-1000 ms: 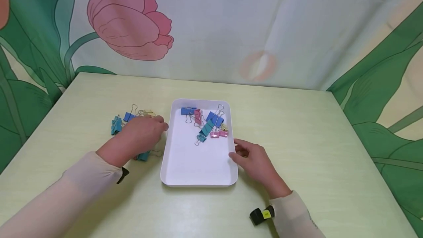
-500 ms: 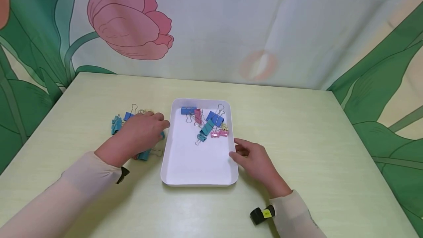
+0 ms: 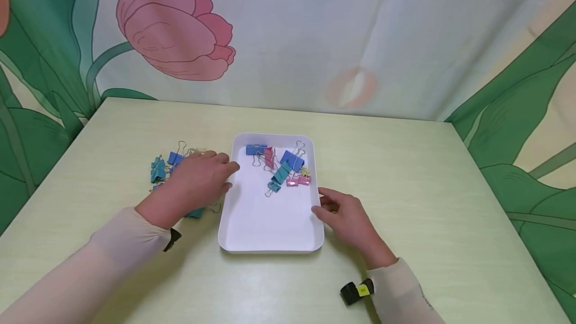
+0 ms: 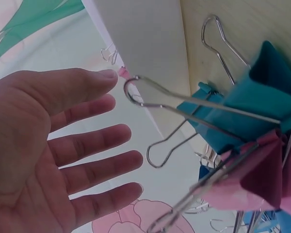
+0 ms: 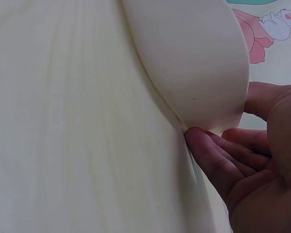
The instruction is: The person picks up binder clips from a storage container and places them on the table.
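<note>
My left hand [image 3: 200, 179] hovers over the pile of binder clips left of the white tray [image 3: 270, 229], its fingertips reaching over the tray's left rim. In the left wrist view that hand [image 4: 53, 145] holds nothing; its fingers are spread, with a teal binder clip [image 4: 242, 109] and a pink binder clip [image 4: 254, 179] close by. My right hand [image 3: 346, 219] grips the tray's right edge, thumb at the rim and fingers against the side. Inside the tray's upper half lie blue [image 3: 256, 150], pink [image 3: 269, 157], teal [image 3: 282, 173] and yellow clips.
More binder clips lie left of the tray, among them a teal one [image 3: 158, 170] and a blue one [image 3: 175, 158]; my left hand hides part of the pile. A curtain [image 3: 405, 39] with printed flowers and leaves hangs behind the table [image 3: 427, 199].
My left hand has shifted slightly right, its fingers spreading over the tray's left rim. My right hand and the clips in the tray stay where they were.
</note>
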`<state>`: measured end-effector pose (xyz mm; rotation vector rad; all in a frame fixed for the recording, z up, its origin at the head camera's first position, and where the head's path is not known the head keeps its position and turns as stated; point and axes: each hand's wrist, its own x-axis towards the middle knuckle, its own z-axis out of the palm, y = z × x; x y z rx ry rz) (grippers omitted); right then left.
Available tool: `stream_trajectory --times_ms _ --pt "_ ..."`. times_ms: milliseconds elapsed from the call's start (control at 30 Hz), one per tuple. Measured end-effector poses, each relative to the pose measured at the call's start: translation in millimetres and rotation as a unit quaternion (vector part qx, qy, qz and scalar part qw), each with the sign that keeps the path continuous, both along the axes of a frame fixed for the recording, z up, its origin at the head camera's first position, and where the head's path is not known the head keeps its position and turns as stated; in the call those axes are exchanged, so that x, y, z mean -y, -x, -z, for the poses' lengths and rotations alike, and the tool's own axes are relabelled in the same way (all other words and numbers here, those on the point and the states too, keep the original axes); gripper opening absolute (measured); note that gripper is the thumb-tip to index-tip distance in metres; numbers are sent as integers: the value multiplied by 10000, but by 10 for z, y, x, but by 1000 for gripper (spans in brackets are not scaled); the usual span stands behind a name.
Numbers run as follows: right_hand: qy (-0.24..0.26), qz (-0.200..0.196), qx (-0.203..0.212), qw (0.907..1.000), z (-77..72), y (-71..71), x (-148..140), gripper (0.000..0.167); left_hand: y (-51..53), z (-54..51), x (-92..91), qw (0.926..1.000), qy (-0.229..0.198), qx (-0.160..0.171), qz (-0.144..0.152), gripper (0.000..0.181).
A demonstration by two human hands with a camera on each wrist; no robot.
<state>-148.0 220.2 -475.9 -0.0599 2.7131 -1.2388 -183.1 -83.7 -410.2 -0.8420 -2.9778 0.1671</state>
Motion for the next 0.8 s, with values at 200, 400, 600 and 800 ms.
stream_trajectory --times_ms 200,400,600,800 --pt "20 -12 -18 10000 0 -1 -7 49 -2 8 -70 9997 -79 -212 88 36" --pt "65 -8 -13 10000 3 -2 -13 48 28 4 -184 9992 -334 55 229 38" --pt "59 -11 -4 10000 -6 -5 -9 49 59 4 -302 9767 -1402 1551 486 49" --pt "98 -47 -38 9999 -8 0 -9 49 132 46 -357 9547 -1913 2139 789 51"
